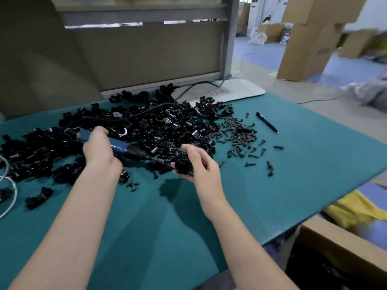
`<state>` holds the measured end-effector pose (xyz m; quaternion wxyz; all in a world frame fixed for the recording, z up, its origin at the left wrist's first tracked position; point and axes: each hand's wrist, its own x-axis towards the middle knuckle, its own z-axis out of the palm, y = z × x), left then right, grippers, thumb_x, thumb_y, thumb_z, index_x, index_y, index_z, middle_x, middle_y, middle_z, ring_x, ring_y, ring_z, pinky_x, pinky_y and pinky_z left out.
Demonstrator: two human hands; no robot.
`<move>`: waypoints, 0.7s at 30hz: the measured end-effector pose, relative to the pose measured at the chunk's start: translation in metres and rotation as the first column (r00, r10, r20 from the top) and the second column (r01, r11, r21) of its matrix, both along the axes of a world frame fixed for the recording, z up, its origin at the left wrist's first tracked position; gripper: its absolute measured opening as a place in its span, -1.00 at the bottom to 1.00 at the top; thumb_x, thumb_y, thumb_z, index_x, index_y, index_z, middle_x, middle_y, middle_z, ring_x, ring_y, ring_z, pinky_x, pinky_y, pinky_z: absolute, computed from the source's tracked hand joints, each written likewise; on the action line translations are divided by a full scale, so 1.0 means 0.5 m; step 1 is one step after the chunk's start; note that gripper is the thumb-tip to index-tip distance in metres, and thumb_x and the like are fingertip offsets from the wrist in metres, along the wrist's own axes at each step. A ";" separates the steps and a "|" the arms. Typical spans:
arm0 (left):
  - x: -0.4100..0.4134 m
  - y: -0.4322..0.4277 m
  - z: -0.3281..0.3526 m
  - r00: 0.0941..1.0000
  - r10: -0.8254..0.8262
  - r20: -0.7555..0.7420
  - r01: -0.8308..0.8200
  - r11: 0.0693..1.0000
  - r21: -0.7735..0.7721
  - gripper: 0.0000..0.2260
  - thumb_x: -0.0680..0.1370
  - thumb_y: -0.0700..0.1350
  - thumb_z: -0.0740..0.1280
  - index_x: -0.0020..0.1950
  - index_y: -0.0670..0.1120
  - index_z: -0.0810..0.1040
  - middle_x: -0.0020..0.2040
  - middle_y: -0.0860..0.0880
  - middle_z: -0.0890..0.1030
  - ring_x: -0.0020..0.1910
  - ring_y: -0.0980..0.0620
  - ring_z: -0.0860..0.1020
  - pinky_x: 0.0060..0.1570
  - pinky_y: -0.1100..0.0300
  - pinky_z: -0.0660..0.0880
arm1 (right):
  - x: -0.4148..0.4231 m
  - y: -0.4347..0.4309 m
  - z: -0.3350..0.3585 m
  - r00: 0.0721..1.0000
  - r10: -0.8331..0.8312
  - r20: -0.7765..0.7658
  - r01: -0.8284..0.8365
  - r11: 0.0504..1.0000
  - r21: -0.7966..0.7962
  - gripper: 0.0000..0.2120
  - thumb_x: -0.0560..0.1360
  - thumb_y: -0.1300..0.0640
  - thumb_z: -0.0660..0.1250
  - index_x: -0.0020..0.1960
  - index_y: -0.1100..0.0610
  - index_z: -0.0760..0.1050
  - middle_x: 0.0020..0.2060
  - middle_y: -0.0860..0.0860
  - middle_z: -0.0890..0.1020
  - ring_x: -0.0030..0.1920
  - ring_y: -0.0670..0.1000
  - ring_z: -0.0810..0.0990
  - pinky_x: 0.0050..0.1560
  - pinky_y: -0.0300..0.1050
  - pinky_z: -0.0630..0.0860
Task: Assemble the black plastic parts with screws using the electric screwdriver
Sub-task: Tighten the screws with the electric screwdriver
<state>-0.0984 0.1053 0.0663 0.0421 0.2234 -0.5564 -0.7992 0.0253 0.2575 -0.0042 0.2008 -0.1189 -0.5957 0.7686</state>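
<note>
Hands at centre frame over the green counter [293, 174]. Left hand [100, 152] grips the electric screwdriver [120, 145], fingers curled round its blue body. Tool lies nearly level, bit end pointing right. Right hand [201, 166] holds one black plastic part [183, 165] just right of the bit, fingers [189, 148] narrow, pinching it against the thumb. Part sits off the counter, going by the shadow beneath. Bit tip looks to be at the part, but there's motion blur there, so can't confirm contact.

Big pile of black plastic parts [146, 122] spreads from upper left to centre of the counter, behind both hands. A few stray parts [38, 198] lie lower left, apart from the pile. Loose screws [240, 135] are scattered right of the pile, centre-right. Black pen [267, 122] lies just beyond the screws, further right. Black cable [188, 91] runs from the pile up to a white base plate [240, 90] at the counter's far edge. White cord [11, 185] loops at the left edge. Cardboard boxes [303, 49] stand on the floor, upper right. Yellow cloth [356, 208] sits below the counter edge, lower right.
</note>
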 end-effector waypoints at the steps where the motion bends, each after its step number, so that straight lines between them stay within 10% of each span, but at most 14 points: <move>1: 0.023 0.013 -0.003 0.997 -0.001 -0.083 -0.012 0.988 -0.152 -0.67 0.59 -0.12 0.23 0.35 -0.12 0.42 0.24 -0.07 0.51 -0.04 0.05 0.45 -0.01 0.20 0.40 | 0.007 0.003 0.001 1.000 -0.016 0.004 0.016 0.999 -0.040 -0.81 0.66 -0.02 0.29 0.09 -0.08 0.69 0.18 -0.07 0.69 0.31 0.18 0.61 0.31 0.25 0.55; 5: 0.146 0.084 0.004 0.803 -0.476 -0.360 0.224 0.799 -0.558 -0.82 0.66 -0.18 0.21 0.19 0.01 0.53 0.04 0.07 0.62 -0.16 0.24 0.57 -0.09 0.33 0.48 | 0.055 0.022 0.018 0.995 -0.098 -0.007 0.098 0.995 -0.036 -0.77 0.64 -0.01 0.27 0.13 0.02 0.67 0.18 0.08 0.69 0.28 0.23 0.61 0.36 0.30 0.49; 10: 0.296 0.207 -0.008 0.314 -0.933 -0.178 0.336 0.284 -0.898 -0.84 0.63 -0.16 0.32 0.13 0.07 0.59 0.04 0.10 0.63 -0.07 0.24 0.58 -0.10 0.41 0.43 | 0.170 0.154 0.058 0.978 -0.210 -0.012 0.210 0.975 0.073 -0.82 0.66 0.06 0.28 0.01 0.01 0.66 -0.14 -0.04 0.70 -0.14 -0.06 0.71 -0.17 -0.01 0.71; 16: 0.442 0.390 -0.018 0.057 -0.992 -0.116 0.485 0.129 -0.865 -0.80 0.66 -0.08 0.28 0.28 0.09 0.51 0.21 0.15 0.56 0.07 0.27 0.58 0.07 0.37 0.46 | 0.406 0.391 0.062 0.880 -0.459 0.122 0.336 0.783 0.524 -0.86 0.61 -0.05 0.32 -0.09 -0.11 0.61 -0.19 -0.17 0.66 -0.06 -0.06 0.67 -0.12 -0.11 0.63; 21: 0.474 0.453 -0.028 0.059 -0.982 -0.181 0.509 0.186 -0.840 -0.79 0.66 -0.06 0.27 0.28 0.12 0.49 0.17 0.23 0.55 0.07 0.34 0.54 -0.02 0.50 0.41 | 0.552 0.496 0.019 0.756 -0.558 0.344 0.244 0.727 0.642 -0.72 0.56 -0.27 0.29 0.16 -0.14 0.54 0.08 -0.16 0.63 0.08 -0.15 0.61 0.01 -0.10 0.54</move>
